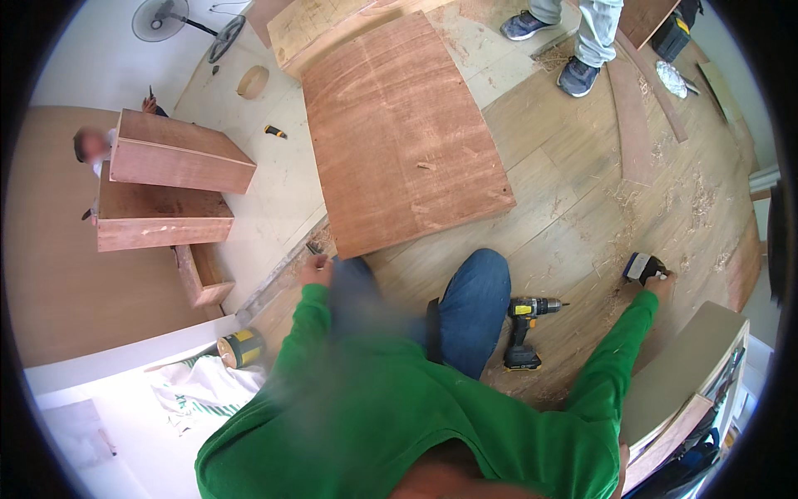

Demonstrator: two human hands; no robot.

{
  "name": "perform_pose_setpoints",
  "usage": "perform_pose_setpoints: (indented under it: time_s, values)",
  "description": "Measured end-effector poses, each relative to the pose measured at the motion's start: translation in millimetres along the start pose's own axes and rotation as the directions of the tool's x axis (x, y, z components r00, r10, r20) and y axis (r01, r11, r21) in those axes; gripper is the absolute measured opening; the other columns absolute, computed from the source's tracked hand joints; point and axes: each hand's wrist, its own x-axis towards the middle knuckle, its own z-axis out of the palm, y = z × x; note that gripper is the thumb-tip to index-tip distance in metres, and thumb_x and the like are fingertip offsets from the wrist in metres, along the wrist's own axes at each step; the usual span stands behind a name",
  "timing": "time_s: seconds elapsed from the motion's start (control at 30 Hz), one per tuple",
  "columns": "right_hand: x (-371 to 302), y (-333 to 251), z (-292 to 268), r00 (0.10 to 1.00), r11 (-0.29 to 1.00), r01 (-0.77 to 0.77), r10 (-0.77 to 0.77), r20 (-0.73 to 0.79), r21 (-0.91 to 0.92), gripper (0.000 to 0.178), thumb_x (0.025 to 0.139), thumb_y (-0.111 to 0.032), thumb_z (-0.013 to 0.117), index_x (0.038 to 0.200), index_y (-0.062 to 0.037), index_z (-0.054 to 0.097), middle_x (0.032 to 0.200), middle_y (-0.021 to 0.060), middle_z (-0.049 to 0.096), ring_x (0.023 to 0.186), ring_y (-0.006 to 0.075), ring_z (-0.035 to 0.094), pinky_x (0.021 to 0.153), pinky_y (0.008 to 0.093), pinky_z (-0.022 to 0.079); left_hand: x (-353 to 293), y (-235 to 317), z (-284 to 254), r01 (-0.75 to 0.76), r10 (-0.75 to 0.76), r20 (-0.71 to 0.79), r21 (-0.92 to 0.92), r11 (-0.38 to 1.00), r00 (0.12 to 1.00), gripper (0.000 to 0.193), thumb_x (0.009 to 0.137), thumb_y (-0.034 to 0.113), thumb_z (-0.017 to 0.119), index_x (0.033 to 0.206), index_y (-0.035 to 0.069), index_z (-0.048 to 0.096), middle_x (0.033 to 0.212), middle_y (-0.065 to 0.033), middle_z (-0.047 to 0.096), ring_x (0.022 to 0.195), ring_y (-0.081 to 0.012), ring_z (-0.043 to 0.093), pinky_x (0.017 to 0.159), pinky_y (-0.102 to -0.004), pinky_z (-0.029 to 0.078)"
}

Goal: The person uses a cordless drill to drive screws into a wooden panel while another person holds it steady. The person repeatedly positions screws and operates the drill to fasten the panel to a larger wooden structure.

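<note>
In front of my knees lies a reddish plywood box (399, 141), its broad flat face up and a wood shaving on it. My left hand (316, 271) is by its near left corner, fingers closed around something small and dark that I cannot make out. Stretched out to the right, my right hand (662, 283) grips a dark cordless power tool (642, 268) at floor level; the fingers partly hide its handle. Between my right knee and that arm, a yellow-and-black cordless drill (525, 328) lies on the floor, touched by neither hand.
Another person's shoes (578, 76) stand beyond the box. At left, a second person is behind stacked wooden drawers (170, 183). A can (241, 348) and white bag (204, 391) lie near my left side. Wood strips (629, 125) and shavings cover the right floor; a cabinet (686, 366) stands close right.
</note>
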Motion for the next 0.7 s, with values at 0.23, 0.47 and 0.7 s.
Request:
perform_pose_setpoints:
  time_s: [0.23, 0.47, 0.7]
  values:
    - [-200.0, -106.5, -92.7, 0.875, 0.427, -0.470, 0.116, 0.469, 0.772, 0.025, 0.099, 0.000, 0.069, 0.123, -0.0011, 0.064, 0.102, 0.0195, 0.077, 0.080, 0.0255, 0.077, 0.064, 0.0366, 0.064, -82.3, 139.5, 95.9, -0.026, 0.190, 0.552, -0.291, 0.956, 0.812, 0.026, 0.100, 0.016, 0.077, 0.118, -0.001, 0.076, 0.096, -0.0069, 0.077, 0.080, -0.0147, 0.072, 0.073, -0.0314, 0.059]
    - [-443.7, -290.1, -183.1, 0.656, 0.491, -0.417, -0.420, 0.627, 0.765, 0.015, 0.088, -0.006, 0.087, 0.099, -0.0052, 0.078, 0.090, 0.0030, 0.076, 0.083, 0.0099, 0.069, 0.070, 0.0249, 0.054, -177.4, 190.6, 116.7, -0.044, 0.435, 0.742, -0.483, 0.875, 0.510, 0.021, 0.096, 0.010, 0.081, 0.115, 0.002, 0.078, 0.090, -0.0021, 0.073, 0.076, -0.0101, 0.066, 0.069, -0.0278, 0.056]
    - [-465.2, -313.9, -215.5, 0.343, 0.500, -0.555, -0.591, 0.730, 0.665, 0.018, 0.090, -0.014, 0.088, 0.101, -0.0027, 0.079, 0.089, 0.0015, 0.077, 0.079, 0.0077, 0.067, 0.069, 0.0237, 0.052, -171.5, 168.9, 66.4, -0.429, 0.603, 0.533, -0.425, 0.797, 0.594, 0.014, 0.097, 0.008, 0.079, 0.106, -0.002, 0.077, 0.084, -0.0062, 0.073, 0.071, -0.0121, 0.067, 0.066, -0.0290, 0.055]
